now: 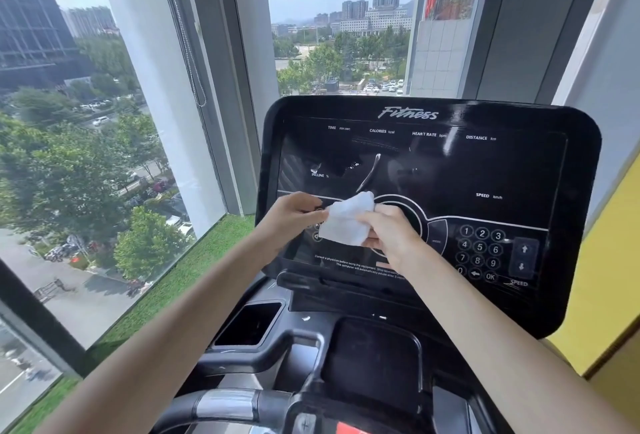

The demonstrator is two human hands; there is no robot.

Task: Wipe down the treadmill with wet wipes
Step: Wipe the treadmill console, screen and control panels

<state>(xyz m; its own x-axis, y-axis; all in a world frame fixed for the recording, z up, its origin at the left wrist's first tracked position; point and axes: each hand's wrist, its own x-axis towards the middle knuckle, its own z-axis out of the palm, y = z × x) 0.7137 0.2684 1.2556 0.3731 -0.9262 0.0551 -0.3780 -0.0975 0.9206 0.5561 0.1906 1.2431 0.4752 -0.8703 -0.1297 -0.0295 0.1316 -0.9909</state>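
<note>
At the far left, a tall window (pixel 104 121) is showing trees, parked cars and city buildings below, with a strip of green artificial turf (pixel 166 288) running along its base. A beaded blind cord (pixel 188 49) is hanging beside the window frame.

Moving right, the person's left hand (pixel 294 215) is reaching forward from the near left, its fingers curling in to pinch the left edge of a white wet wipe (pixel 348 220). The wipe is being held up, crumpled, in front of the lower middle of the treadmill console (pixel 519 170), a glossy black panel labelled "Fitness". Whether the wipe is touching the panel is unclear.

The right hand (pixel 391 236) is gripping the wipe's right side, fingers curled round it, just beside a round dial outline.

Further right, a number keypad (pixel 479 250) and arrow buttons (pixel 523 257) are sitting on the console. Nearer, below the console, a black handlebar (pixel 242 402) and a recessed tray (pixel 252 324) are showing. A yellow wall (pixel 602 260) is standing at the far right.
</note>
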